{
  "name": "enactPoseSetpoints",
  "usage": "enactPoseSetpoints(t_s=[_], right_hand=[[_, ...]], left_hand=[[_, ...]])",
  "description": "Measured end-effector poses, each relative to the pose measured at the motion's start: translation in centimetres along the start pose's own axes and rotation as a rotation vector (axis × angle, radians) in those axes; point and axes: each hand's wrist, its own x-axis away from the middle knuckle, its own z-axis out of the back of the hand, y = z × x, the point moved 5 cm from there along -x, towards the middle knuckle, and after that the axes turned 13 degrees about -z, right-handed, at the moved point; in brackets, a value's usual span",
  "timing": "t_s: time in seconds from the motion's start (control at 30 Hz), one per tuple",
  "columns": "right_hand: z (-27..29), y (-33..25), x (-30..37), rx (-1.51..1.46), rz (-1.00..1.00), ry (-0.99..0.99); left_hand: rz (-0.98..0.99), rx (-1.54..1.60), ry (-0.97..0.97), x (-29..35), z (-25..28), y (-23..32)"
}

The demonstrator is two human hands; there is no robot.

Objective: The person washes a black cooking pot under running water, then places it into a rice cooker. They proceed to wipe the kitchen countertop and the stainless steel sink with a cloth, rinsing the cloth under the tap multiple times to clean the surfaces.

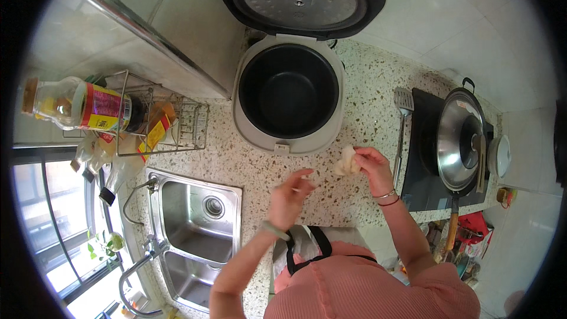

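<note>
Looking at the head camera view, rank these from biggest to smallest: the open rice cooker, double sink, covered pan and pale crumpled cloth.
1. open rice cooker, counting its raised lid
2. double sink
3. covered pan
4. pale crumpled cloth, clearly smallest

Kitchen | open rice cooker (289, 91) | double sink (198, 237) | lidded wok (450, 142)

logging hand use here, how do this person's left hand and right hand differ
The left hand looks empty, its fingers apart; the right hand pinches a crumpled off-white cloth-like wad. The left hand's wrist has a thick greyish bangle; the right hand's, a silver bracelet and thin red cord. Both hands are ungloved, above the speckled stone counter.
</note>
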Motion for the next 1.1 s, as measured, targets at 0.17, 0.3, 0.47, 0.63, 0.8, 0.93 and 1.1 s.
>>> enactPoseSetpoints(t_s=[0.17, 0.3, 0.47, 0.63, 0.8, 0.93, 1.1], right_hand=[[-1.9, 1.1, 1.9, 0.065, -0.076, 0.034], [1.1, -0.1, 1.9, 0.235, 0.119, 0.174], [4.0, -2.3, 2.4, 0.363, 0.339, 0.295], [2.0, -0.5, 4.4, 0.939, 0.529, 0.407], [-0.6, 6.4, 0.4, 1.083, 0.49, 0.431], [-1.0, 4.5, -4.2, 1.22, 0.552, 0.473], [-0.4, -1.2, -10.9, 1.333, 0.559, 0.34]], left_hand=[[0.007, 0.098, 0.08, 0.7, -6.8, -6.7], [0.081, 0.118, 0.14, 0.0, -5.3, -4.5], [-0.034, -0.109, 0.132, 0.2, -3.8, -2.2], [-0.506, -0.848, -0.141, 1.4, -5.8, -3.0], [-0.486, -0.829, -0.55, 1.5, -11.2, -9.6], [-0.382, -1.101, -0.588, -2.8, -13.8, -10.1], [-0.296, -1.149, -0.563, -10.2, -16.6, -9.4]])
